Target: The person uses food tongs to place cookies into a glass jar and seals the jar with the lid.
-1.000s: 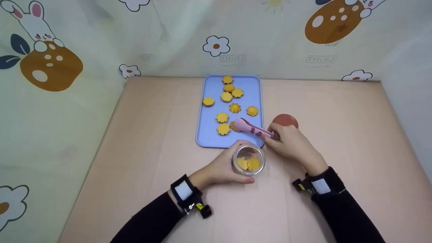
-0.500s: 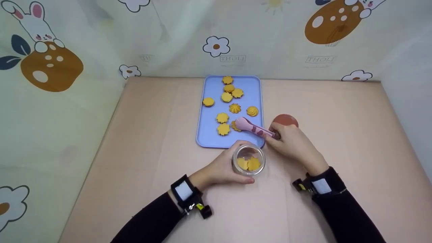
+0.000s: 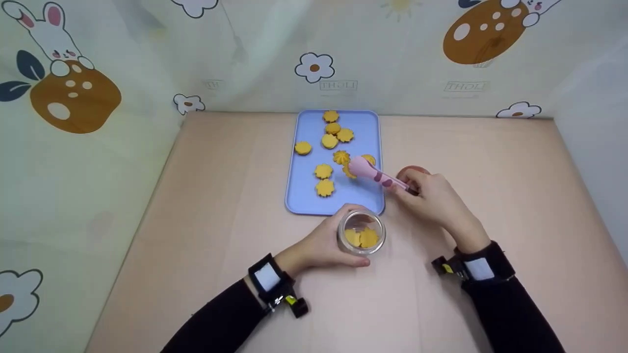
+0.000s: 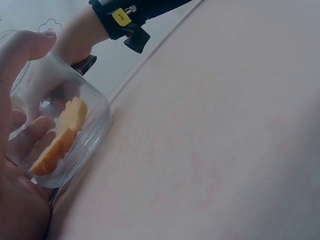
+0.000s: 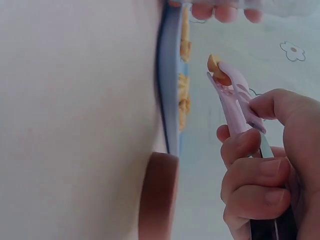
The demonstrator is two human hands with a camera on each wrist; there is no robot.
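My left hand [image 3: 319, 245] grips a clear glass jar [image 3: 383, 234], its mouth tipped toward the head camera. Two flower-shaped cookies [image 4: 52, 152] lie inside it. My right hand [image 3: 434, 198] squeezes a pair of pink tongs [image 3: 365, 170] with a dark handle. Between the tong tips a yellow cookie [image 5: 215, 65] is pinched; the right wrist view shows it raised off the blue tray [image 3: 304, 201]. Several cookies [image 3: 325, 188] are spread on that tray, and the tongs partly cover a swirled cookie [image 3: 369, 159] near its right edge.
A reddish-brown round disc [image 5: 159, 195] stands on the table right of the tray, mostly behind my right hand in the head view. The beige table [image 3: 221, 196] meets a patterned curtain [image 3: 255, 59] at the back.
The tongs have lifted a cookie from the tray's lower right and moved it back and slightly right. My right hand moved right along with them; the left hand and jar stayed put.
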